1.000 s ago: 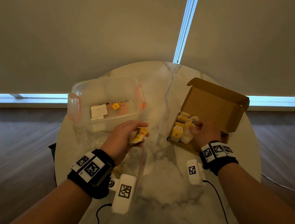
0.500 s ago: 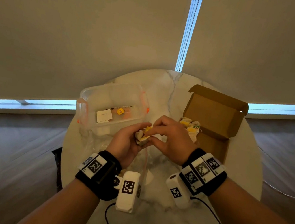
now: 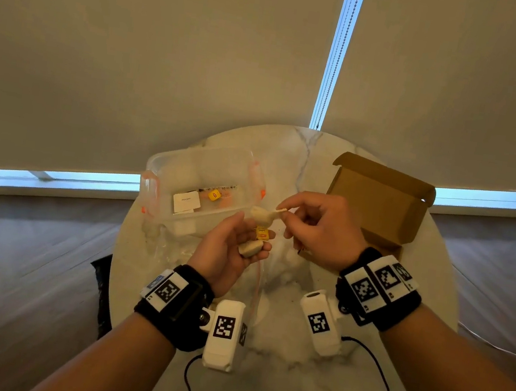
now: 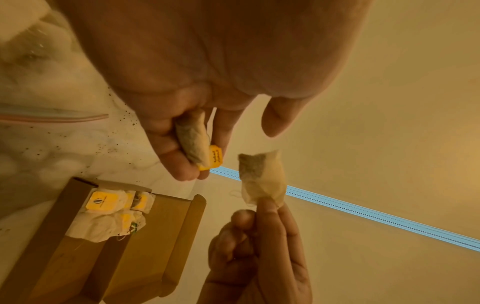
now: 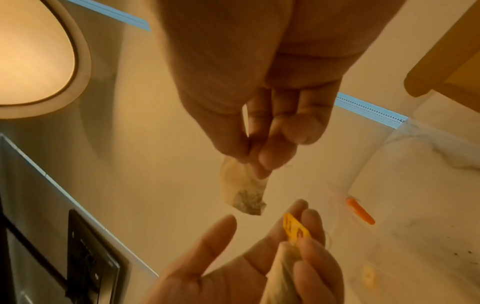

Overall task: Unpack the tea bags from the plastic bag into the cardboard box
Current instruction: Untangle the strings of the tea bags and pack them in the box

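My left hand (image 3: 249, 237) is raised above the table, and its fingers curl round a tea bag (image 4: 194, 144) with a yellow tag (image 4: 215, 158). Just above it, my right hand (image 3: 284, 214) pinches a second tea bag (image 3: 263, 216) by its top edge, and the bag hangs free (image 5: 244, 193). The open cardboard box (image 3: 382, 199) stands at the right and holds several tea bags (image 4: 111, 211) at one end. The clear plastic bag (image 4: 39, 117) with a pink zip lies crumpled on the marble table under my hands.
A clear plastic container (image 3: 202, 184) with orange clips stands at the back left of the round marble table (image 3: 278, 347) and holds a white card and a yellow cube. Tea crumbs dot the tabletop. Window blinds hang behind.
My right hand left the box, came over to my left hand and has lifted one tea bag away from it. My left hand turned palm-up and keeps the other bag.
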Demonstrator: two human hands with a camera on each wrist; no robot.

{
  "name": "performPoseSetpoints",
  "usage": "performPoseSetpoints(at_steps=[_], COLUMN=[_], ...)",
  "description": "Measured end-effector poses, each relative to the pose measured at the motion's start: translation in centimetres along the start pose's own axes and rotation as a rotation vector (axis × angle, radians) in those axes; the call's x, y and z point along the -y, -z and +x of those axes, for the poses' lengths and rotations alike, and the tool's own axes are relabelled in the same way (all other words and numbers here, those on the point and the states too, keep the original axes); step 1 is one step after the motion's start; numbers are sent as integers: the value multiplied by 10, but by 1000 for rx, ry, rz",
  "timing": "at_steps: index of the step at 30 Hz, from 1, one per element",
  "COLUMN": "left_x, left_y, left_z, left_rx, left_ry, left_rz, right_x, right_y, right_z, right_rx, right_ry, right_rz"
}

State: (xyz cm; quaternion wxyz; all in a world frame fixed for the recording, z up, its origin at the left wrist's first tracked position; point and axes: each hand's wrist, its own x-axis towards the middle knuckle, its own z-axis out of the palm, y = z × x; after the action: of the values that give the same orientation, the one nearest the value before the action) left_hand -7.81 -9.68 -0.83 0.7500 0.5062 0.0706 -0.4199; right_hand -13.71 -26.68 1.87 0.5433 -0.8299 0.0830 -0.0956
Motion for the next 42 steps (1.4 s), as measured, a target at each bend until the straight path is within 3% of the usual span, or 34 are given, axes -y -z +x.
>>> performPoseSetpoints(at_steps=[8, 17, 28, 42], left_x=[-2, -7, -17, -28], left_y=[4, 7, -1, -15], left_z=[2, -3, -11, -20], left_rx=[4, -5, 80, 34], left_ry=[-67, -331, -354, -436], left_rz=[86, 563, 663, 806], right_x=[7, -6, -3, -2], right_y=[16, 22, 32, 35], right_z=[-4, -11, -12, -10], right_rx=[-40, -82, -104, -118], right_ry=[-95, -124, -130, -104], right_rz=[327, 131, 84, 60])
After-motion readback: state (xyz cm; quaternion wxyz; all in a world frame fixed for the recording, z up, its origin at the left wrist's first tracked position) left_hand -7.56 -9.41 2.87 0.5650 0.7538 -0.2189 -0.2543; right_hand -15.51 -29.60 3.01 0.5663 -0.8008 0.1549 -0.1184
